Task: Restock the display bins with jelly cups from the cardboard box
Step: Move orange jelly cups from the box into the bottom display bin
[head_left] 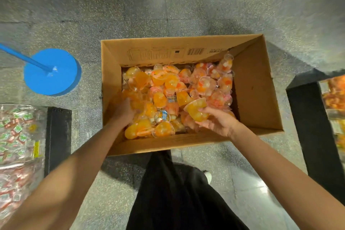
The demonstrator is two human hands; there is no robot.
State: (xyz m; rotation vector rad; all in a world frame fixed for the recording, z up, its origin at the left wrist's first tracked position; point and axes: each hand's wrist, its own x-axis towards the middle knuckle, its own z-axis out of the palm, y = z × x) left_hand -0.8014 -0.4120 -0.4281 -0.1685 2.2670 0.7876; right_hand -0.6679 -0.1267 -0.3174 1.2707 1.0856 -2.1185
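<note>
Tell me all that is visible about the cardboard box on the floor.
The cardboard box is plain brown corrugated card, rectangular, open at the top, standing upright on the speckled grey floor. Its far inner wall carries faint printing and a barcode. A loose heap of orange and pink jelly cups covers its bottom. Both hands reach into it: the left hand among the cups, the right hand holding one orange cup.

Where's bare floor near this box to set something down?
Bare floor lies beyond the cardboard box's far wall, and between the box and the blue round base. Inside, jelly cups crowd the bottom, both hands among them.
</note>
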